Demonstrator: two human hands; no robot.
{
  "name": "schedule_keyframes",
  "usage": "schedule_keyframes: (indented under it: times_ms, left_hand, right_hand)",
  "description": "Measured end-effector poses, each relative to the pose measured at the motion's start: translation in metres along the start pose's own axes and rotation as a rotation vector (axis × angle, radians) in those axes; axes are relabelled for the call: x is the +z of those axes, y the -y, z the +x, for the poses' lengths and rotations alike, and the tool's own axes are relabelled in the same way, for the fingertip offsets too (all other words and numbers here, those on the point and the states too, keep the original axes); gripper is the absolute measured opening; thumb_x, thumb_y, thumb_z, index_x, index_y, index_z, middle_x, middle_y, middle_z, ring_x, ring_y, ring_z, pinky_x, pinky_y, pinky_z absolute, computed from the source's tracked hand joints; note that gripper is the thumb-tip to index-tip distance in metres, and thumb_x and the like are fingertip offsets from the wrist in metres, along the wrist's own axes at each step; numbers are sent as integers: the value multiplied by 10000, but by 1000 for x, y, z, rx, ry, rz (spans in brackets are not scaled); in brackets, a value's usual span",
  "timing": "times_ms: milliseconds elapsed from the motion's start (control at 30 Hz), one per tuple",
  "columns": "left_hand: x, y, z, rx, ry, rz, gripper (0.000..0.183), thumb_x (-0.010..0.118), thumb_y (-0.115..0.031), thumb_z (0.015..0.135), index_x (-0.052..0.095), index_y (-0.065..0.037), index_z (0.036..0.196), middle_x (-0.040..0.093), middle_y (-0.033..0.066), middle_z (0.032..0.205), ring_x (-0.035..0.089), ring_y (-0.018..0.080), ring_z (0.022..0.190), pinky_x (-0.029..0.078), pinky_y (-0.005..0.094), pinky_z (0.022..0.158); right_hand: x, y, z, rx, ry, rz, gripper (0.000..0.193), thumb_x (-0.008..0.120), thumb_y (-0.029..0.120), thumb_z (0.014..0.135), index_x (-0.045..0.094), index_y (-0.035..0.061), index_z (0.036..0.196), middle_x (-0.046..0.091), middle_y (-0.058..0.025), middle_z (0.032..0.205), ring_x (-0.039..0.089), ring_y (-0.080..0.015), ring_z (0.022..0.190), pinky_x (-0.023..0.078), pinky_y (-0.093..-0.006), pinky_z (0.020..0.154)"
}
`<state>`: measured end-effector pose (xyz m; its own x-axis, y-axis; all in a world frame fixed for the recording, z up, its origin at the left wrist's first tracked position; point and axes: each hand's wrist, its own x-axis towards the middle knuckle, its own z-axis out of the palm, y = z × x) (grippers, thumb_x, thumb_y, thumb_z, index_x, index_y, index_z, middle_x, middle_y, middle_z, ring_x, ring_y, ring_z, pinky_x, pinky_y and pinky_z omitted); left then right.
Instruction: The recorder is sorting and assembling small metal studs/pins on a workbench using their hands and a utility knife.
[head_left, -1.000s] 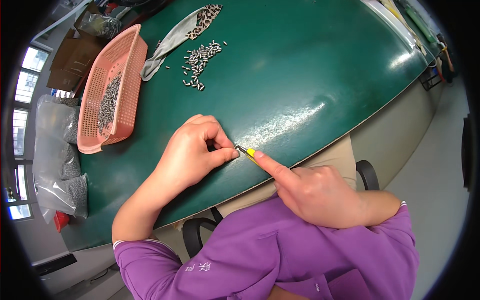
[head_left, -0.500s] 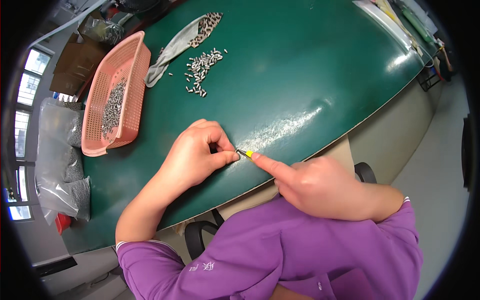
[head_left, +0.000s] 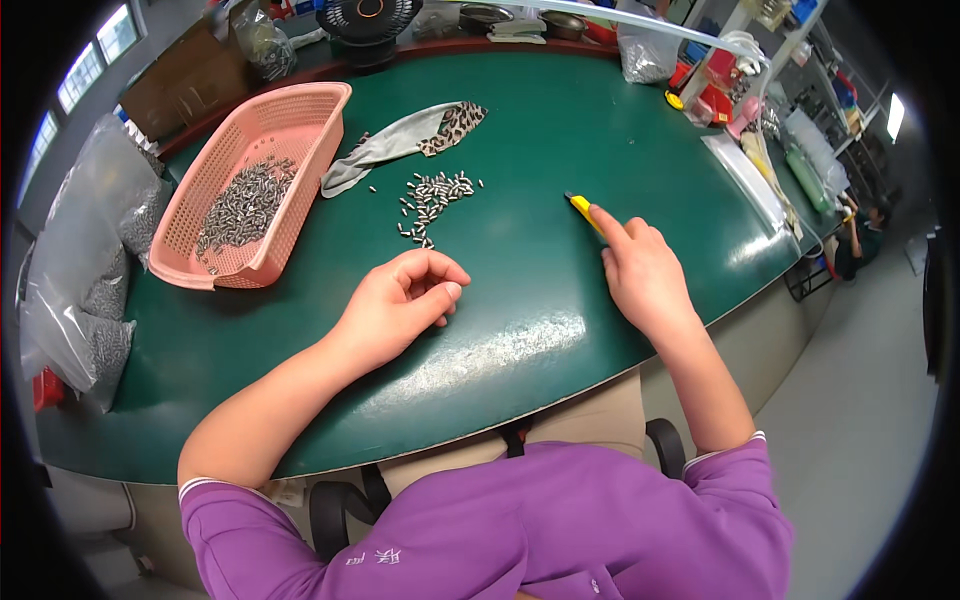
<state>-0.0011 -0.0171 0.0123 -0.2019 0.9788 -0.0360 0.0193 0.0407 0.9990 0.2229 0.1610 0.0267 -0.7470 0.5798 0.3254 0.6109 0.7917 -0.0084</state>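
Observation:
My right hand (head_left: pixel 645 275) is closed around a slim yellow tool with a dark tip (head_left: pixel 582 206), its index finger stretched along the tool. The tip points away to the far left over the green table (head_left: pixel 540 240). My left hand (head_left: pixel 400 302) rests near the middle of the table with curled fingers, thumb close to the index finger; whatever lies between them is hidden. Just beyond it is a loose pile of small silver metal pieces (head_left: pixel 432 198). A grey cloth with a leopard-print end (head_left: pixel 395 150) lies behind the pile.
Left of the pile stands a pink perforated basket (head_left: pixel 278 240) holding many similar metal pieces. Clear plastic bags (head_left: pixel 85 240) filled with metal parts line the left edge. A cardboard box (head_left: pixel 190 85) and a black fan (head_left: pixel 368 28) are at the back; a shelf stands far right.
My hands have moved apart. The right hand has carried the yellow tool away from the left fingers, farther out over the table. The small part pinched in the left fingers no longer shows. The view has shifted.

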Motion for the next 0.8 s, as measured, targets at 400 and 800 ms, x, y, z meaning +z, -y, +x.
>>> schedule_keyframes:
  times_ms: [400, 800]
  left_hand:
    - [-15, 9, 11, -29, 6, -299, 92, 532, -97, 934, 555, -45, 1007, 563, 28, 898, 561, 88, 774, 491, 222, 671]
    - [-28, 11, 15, -158, 40, -585, 220, 443, -123, 962, 488, -25, 1154, 559, 52, 959, 554, 104, 789, 485, 248, 689]
  right_hand:
    - [43, 53, 115, -128, 96, 422, 207, 637, 152, 780, 656, 90, 976, 628, -115, 901, 603, -293, 886, 486, -399, 784]
    - [40, 63, 109, -75, 79, 872, 106, 611, 55, 810, 593, 48, 915, 624, -104, 868, 603, -283, 848, 484, -364, 758]
